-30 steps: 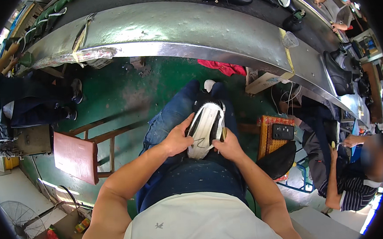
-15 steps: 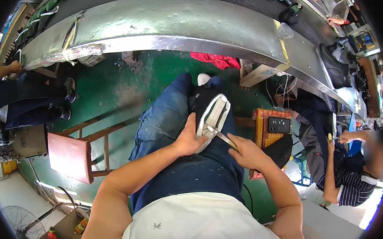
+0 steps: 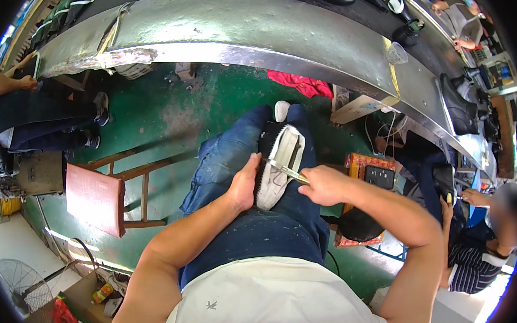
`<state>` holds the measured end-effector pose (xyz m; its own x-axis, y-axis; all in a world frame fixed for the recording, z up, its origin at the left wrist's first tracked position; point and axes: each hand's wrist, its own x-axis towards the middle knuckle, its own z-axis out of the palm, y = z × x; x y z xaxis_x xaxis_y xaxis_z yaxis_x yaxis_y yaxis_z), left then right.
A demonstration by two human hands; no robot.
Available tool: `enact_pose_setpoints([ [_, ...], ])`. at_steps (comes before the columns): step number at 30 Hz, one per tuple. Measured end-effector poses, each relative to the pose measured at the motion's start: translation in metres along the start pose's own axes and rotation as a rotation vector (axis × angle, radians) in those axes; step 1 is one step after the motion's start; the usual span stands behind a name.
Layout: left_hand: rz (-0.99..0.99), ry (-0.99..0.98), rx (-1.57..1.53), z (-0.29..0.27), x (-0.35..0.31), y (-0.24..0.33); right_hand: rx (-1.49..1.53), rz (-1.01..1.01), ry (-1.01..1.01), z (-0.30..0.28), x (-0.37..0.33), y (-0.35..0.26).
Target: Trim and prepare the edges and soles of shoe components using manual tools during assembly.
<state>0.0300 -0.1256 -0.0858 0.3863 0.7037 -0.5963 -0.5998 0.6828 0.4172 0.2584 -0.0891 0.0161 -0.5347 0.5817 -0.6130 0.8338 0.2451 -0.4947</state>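
Observation:
An upturned black shoe upper with a whitish underside (image 3: 279, 173) lies lengthwise on my lap, its stitched edge showing all around. My left hand (image 3: 245, 183) grips it along the left side, with the fingers partly hidden beneath. In my right hand (image 3: 326, 184) is a slim metal hand tool (image 3: 289, 171) with a yellowish handle, too small to name exactly. The tool's metal tip touches the shoe near its left edge, close to my left fingertips.
A long metal-edged bench (image 3: 216, 56) spans the far side, with black shoes (image 3: 456, 103) on it. A padded stool (image 3: 95, 198) stands left. At right, a woven seat holds a phone (image 3: 380, 177) and a black shoe part (image 3: 360, 225). Co-workers sit at right (image 3: 480, 260) and stand at left (image 3: 48, 118).
My right hand has moved up and left, bringing the tool's tip across to the shoe's left edge. The shoe now lies turned more squarely underside up. My view has shifted slightly.

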Motion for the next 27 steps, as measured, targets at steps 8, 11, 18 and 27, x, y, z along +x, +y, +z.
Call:
enact_pose_setpoints([
  [8,0.167,0.366,0.855,-0.015,0.048,-0.014,0.204,0.031,0.580,0.108,0.012,-0.006],
  [11,0.303,0.450,1.035,-0.012,0.049,-0.019,0.189,0.032,0.690,0.100,0.004,-0.016],
  [18,0.518,0.438,1.283,0.000,0.042,-0.018,-0.010,-0.014,0.555,0.077,-0.010,0.024],
  [27,0.687,0.189,1.568,0.001,0.025,-0.011,0.035,0.050,0.708,0.090,0.007,0.061],
])
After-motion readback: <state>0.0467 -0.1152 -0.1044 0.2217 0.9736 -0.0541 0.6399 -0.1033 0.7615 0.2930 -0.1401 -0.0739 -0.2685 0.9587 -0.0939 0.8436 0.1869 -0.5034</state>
